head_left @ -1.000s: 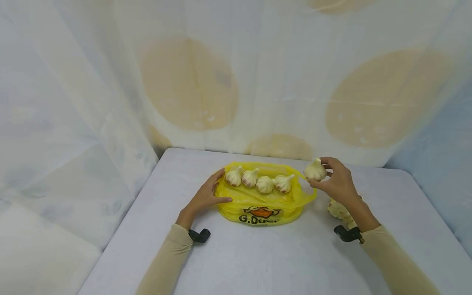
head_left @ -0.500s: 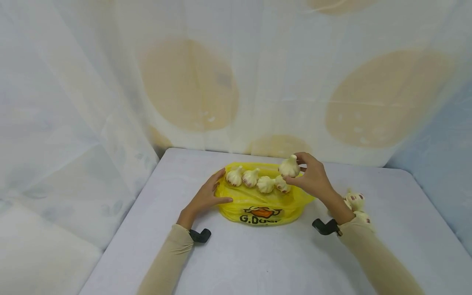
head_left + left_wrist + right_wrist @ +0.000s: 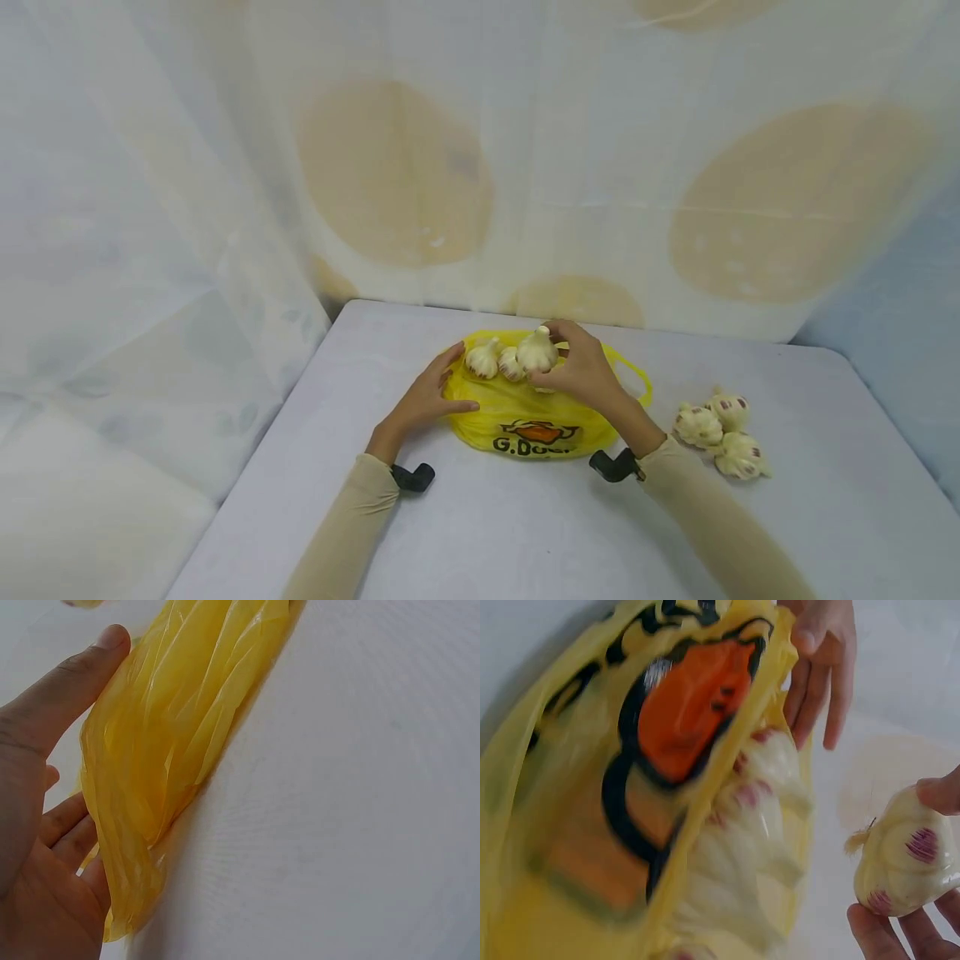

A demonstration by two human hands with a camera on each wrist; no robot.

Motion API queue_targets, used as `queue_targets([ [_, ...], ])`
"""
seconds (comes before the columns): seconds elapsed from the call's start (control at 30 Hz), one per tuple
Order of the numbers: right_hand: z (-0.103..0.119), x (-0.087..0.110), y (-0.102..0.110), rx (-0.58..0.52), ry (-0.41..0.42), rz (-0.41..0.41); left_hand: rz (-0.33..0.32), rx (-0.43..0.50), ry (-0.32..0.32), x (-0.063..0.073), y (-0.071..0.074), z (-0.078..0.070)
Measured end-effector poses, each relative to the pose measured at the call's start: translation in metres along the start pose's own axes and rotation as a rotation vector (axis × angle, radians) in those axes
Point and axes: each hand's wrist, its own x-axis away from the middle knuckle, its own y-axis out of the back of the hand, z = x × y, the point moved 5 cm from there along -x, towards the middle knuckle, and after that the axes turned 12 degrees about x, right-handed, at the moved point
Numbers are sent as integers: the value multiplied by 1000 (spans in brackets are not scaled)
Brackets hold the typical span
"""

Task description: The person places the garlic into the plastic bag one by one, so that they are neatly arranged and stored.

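A yellow plastic bag (image 3: 480,415) lies with its mouth spread, a duck-like print on its front. My left hand (image 3: 422,404) rests against its left end, thumb along the front and the long fingers fairly straight at the rim; the left wrist view shows the thumb (image 3: 71,686) touching the wrinkled plastic. Over the bag's mouth, my right hand (image 3: 588,375) pinches a garlic bulb (image 3: 537,352) between thumb and fingers, stem upward. More garlic bulbs (image 3: 482,358) lie in a row in the bag, some hidden behind the held one.
To the right of the bag, 3 garlic bulbs (image 3: 738,456) lie clustered on the white table (image 3: 480,533). A yellow bag handle (image 3: 637,379) loops out at the bag's right end. A patterned curtain (image 3: 570,167) hangs behind the table's back edge.
My right hand has carried the garlic bulb leftward from beyond the bag's right end to over its middle, uncovering the bulbs on the table. The left hand has stayed at the bag.
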Motion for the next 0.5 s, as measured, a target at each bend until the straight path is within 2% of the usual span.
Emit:
queue_targets([
  [0.2, 10, -2, -31, -22, 6, 44, 4, 8, -15, -1, -2, 0],
  [0.5, 15, -1, -66, -62, -22, 97, 21, 6, -44, -2, -4, -4],
])
